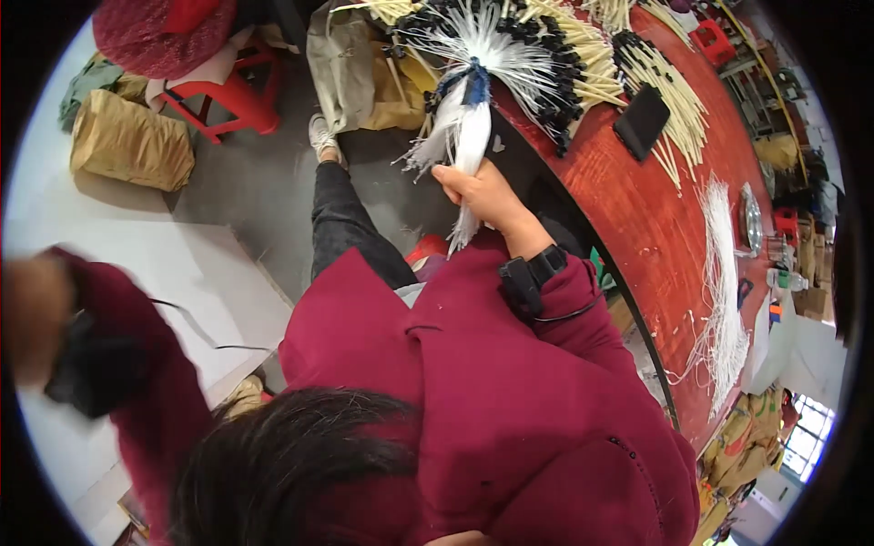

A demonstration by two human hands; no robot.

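My right hand (484, 193) is closed round the lower part of a bundle of white cords (472, 136). A dark blue cloth strip (476, 84) ties that bundle near its upper end, and above the tie the thin white strands fan out over the table's edge. Loose strand ends hang below my fist. Far off at the left rim is my left hand (36, 314), raised and smeared by motion, so its fingers do not show. Each wrist wears a black device; the right one (533, 278) has a cable.
Along the red table (655, 237) lie many cream sticks (592, 68), some with black ends, a black phone (642, 123) and loose white cords (724, 291). To the left stand a red stool (237, 100) and a brown sack (132, 136). A pale board (214, 282) lies below them.
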